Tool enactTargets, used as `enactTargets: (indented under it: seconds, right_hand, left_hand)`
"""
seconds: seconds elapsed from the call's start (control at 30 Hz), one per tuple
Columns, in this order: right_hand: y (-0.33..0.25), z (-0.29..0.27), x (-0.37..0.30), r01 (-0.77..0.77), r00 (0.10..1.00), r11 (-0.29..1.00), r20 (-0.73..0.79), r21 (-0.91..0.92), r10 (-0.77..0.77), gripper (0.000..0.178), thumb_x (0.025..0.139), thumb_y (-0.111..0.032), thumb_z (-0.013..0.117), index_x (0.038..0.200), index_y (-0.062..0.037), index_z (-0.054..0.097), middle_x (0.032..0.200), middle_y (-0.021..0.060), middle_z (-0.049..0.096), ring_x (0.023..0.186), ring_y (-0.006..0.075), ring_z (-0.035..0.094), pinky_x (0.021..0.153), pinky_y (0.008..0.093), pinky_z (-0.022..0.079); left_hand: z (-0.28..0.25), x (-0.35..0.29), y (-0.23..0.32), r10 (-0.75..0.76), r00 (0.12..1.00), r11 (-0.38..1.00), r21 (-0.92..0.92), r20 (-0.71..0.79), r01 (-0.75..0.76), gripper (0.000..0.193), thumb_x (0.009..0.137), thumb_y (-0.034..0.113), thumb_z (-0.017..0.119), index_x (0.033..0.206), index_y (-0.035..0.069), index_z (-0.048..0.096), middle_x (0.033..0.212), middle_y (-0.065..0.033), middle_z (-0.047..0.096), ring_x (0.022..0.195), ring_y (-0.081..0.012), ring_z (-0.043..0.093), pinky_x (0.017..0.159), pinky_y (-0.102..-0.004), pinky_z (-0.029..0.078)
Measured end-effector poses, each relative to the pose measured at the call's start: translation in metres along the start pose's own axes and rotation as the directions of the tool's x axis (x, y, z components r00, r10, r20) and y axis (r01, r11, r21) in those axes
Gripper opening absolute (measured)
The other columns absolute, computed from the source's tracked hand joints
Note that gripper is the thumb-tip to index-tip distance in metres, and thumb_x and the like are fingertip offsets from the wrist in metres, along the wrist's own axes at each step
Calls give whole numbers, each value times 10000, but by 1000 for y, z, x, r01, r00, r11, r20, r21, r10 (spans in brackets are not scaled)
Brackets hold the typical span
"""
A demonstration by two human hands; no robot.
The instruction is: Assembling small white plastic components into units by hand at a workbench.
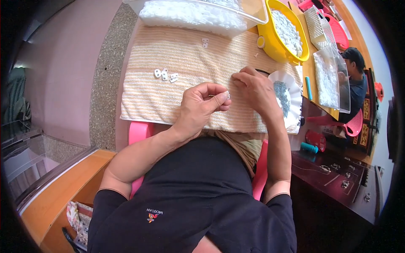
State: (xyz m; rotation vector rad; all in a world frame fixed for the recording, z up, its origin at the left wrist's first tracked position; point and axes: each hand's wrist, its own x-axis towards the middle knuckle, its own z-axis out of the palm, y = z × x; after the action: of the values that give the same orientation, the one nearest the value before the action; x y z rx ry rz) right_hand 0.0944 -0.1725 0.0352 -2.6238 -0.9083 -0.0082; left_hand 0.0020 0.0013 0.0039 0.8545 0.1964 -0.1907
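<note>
My left hand (204, 103) pinches a small white plastic piece (228, 95) between thumb and fingertips, above the striped towel (168, 101). To its right, my right hand (256, 87) is closed, its fingertips pressed together over the towel; what they hold, if anything, is too small to make out. Beside the right wrist lies a white fluted dish (295, 90) with a heap of small dark grey parts (282, 98). Several white pieces with holes (164, 74) lie in a group on the towel to the left, and another white piece (205, 42) lies farther back.
A clear bin (236, 29) of white pieces and a yellow basin (266, 36) of similar pieces stand at the back. On the right are a clear container (327, 80), a turquoise stick (308, 87), a perforated white basket (316, 27) and a seated person (355, 82).
</note>
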Motion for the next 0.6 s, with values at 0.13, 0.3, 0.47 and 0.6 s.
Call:
enactTargets:
  seconds: [0.13,0.3,0.47,0.6]
  right_hand:
    - [0,1,4,-19,999,1000,26,-20,19,122,828,-153,632,881,-64,696,888,81,644,834,291,635,735,387,494]
    - [0,8,1,19,1000,990,6,-137,-18,76,830,-140,623,845,-72,655,865,78,612,813,291,625,722,403,487]
    - [3,12,-5,6,999,992,-34,-128,-11,55,820,-79,607,868,-55,612,867,97,603,826,298,618,720,392,485]
    - [4,13,-8,38,993,998,-113,-53,-44,90,781,-1,605,865,-34,601,847,116,597,832,309,609,708,390,483]
  left_hand:
    - [0,0,0,-10,1000,1000,0,3,10,138,891,63,648,999,-15,611,868,-83,655,787,-144,660,756,-278,574]
    - [0,0,1,-33,999,999,-2,-1,33,136,889,62,650,996,-13,612,867,-81,654,780,-137,656,757,-271,572]
    - [0,-1,1,-39,999,999,-8,-11,39,138,886,66,654,993,-11,613,864,-77,656,775,-133,655,754,-266,571]
    - [1,-1,2,-33,999,999,-23,-17,32,142,888,72,653,987,-22,614,853,-74,649,759,-120,638,718,-255,558]
